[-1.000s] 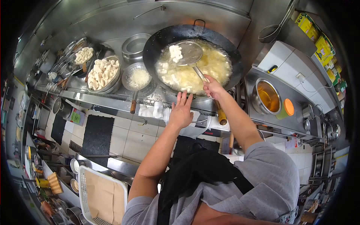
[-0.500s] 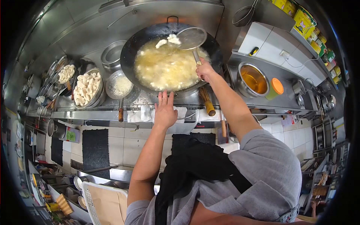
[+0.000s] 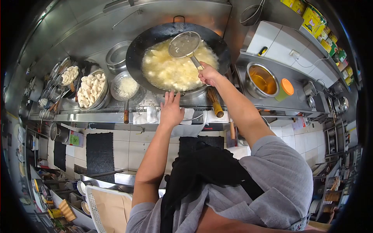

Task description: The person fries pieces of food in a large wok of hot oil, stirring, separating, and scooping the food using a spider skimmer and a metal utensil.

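A large black wok holds bubbling oil with many pale pieces of food in it. My right hand is closed round the handle of a round mesh skimmer, whose disc hangs over the far part of the oil. Through the mesh a small pale bit shows. Fingers stretched out, my left hand lies at the wok's near edge, over a white cloth on the counter front. Whether its fingertips touch the wok I cannot tell.
Left of the wok are a strainer of white crumbs, a bowl of pale pieces and a metal pot. On the right stand a bowl of amber oil and an orange-lidded container. A bamboo brush leans near my right forearm.
The skimmer has swung left and nearer to me over the oil, along with my right hand. Two pale pieces seen beside it at the wok's far side no longer show there. My left hand stays put.
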The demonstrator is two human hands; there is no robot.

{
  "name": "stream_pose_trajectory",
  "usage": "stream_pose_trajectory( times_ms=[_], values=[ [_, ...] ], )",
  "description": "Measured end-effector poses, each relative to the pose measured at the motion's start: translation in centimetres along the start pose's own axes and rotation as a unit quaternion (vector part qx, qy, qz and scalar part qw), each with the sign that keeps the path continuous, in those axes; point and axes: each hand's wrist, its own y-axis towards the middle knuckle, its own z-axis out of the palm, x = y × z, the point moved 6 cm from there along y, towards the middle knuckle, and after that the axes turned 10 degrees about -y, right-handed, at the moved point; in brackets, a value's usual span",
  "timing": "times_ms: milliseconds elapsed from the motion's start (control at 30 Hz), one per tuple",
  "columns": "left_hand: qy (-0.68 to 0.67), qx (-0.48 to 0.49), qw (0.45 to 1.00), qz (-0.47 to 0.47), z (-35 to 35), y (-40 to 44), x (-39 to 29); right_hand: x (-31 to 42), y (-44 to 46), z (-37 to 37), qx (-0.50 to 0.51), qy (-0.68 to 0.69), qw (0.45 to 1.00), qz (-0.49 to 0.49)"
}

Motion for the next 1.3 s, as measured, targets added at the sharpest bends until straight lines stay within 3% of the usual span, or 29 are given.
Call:
stream_pose_trajectory(
  times_ms=[67,133,167,200,233,300,367,433,467,500,533,567,600,633,667,733,833,900,933,967,1000,1033,1100,1167,1300],
  values=[
    [-0.183,-0.046,0.982,-0.012,-1.0,2.3,1.8,0.8,-0.9,1.5,-0.009,0.032,0.999,-0.017],
    [-0.250,-0.010,0.965,-0.075,-3.0,6.1,1.5,1.4,-2.4,3.6,-0.017,0.116,0.992,-0.036],
    [-0.405,-0.042,0.909,-0.094,-0.6,8.7,3.2,1.8,-3.7,5.0,-0.014,0.120,0.992,-0.033],
    [-0.577,-0.034,0.792,-0.199,-0.4,9.1,1.5,2.5,-5.1,6.3,-0.022,0.114,0.992,-0.044],
    [-0.572,-0.036,0.795,-0.202,-0.8,9.6,1.4,2.8,-6.1,7.6,-0.029,0.110,0.992,-0.057],
    [-0.573,0.155,0.768,-0.239,0.4,10.5,-0.1,1.9,-6.5,10.2,-0.007,0.170,0.980,-0.102],
    [-0.537,0.155,0.787,-0.262,0.4,9.8,0.1,0.6,-8.5,9.8,0.068,0.174,0.974,-0.128],
    [-0.648,-0.037,0.731,-0.213,-1.3,9.5,1.3,-1.7,-12.2,7.2,0.185,0.139,0.960,-0.156],
    [-0.633,-0.039,0.745,-0.209,-2.3,9.9,3.3,-4.1,-13.8,4.7,0.247,0.079,0.951,-0.167],
    [-0.620,-0.042,0.756,-0.205,-4.0,10.2,5.9,-6.6,-15.3,1.8,0.240,0.019,0.955,-0.172],
    [-0.525,-0.035,0.819,-0.226,-5.8,10.5,7.9,-11.3,-14.8,-1.8,0.200,-0.019,0.970,-0.140],
    [-0.425,-0.030,0.871,-0.245,-7.9,10.9,9.8,-15.9,-15.1,-5.5,0.076,-0.030,0.995,-0.056],
    [-0.194,-0.050,0.959,-0.200,-9.7,12.1,13.3,-22.2,-14.7,-10.4,-0.095,-0.266,0.958,-0.042],
    [0.051,-0.061,0.986,-0.144,-10.4,13.0,15.4,-29.3,-14.4,-14.4,-0.183,-0.378,0.907,0.005],
    [0.056,-0.061,0.986,-0.147,-10.9,12.8,15.0,-32.6,-15.8,-15.8,-0.206,-0.371,0.904,0.053],
    [0.122,-0.053,0.955,-0.266,-12.9,11.9,14.5,-36.6,-16.7,-16.1,-0.225,-0.361,0.900,0.095],
    [0.120,-0.014,0.968,-0.222,-9.9,14.4,20.5,-40.7,-15.4,-14.7,-0.252,-0.415,0.869,0.097],
    [0.097,0.043,0.969,-0.223,-9.2,14.8,20.1,-40.5,-13.6,-13.5,-0.265,-0.325,0.908,-0.024],
    [-0.111,0.073,0.950,-0.283,-8.1,14.3,20.4,-41.3,-12.9,-13.7,-0.235,-0.297,0.920,0.104],
    [-0.314,0.101,0.885,-0.328,-6.9,13.9,20.2,-40.7,-12.6,-14.0,-0.237,-0.295,0.920,0.105],
    [-0.379,0.096,0.863,-0.320,-7.1,12.9,18.0,-40.4,-12.3,-14.3,-0.226,-0.311,0.916,0.114],
    [-0.379,0.099,0.864,-0.316,-6.5,12.1,18.0,-39.9,-12.0,-14.6,-0.216,-0.327,0.912,0.121],
    [-0.510,0.075,0.793,-0.324,-5.3,10.7,18.2,-37.1,-13.3,-15.4,-0.237,-0.345,0.896,0.148],
    [-0.535,0.076,0.784,-0.306,-5.0,9.5,17.5,-35.0,-14.9,-16.4,-0.283,-0.382,0.870,0.131],
    [-0.609,0.054,0.740,-0.281,-4.9,7.4,15.6,-34.9,-18.0,-14.8,-0.275,-0.371,0.876,0.143]
  ],
)
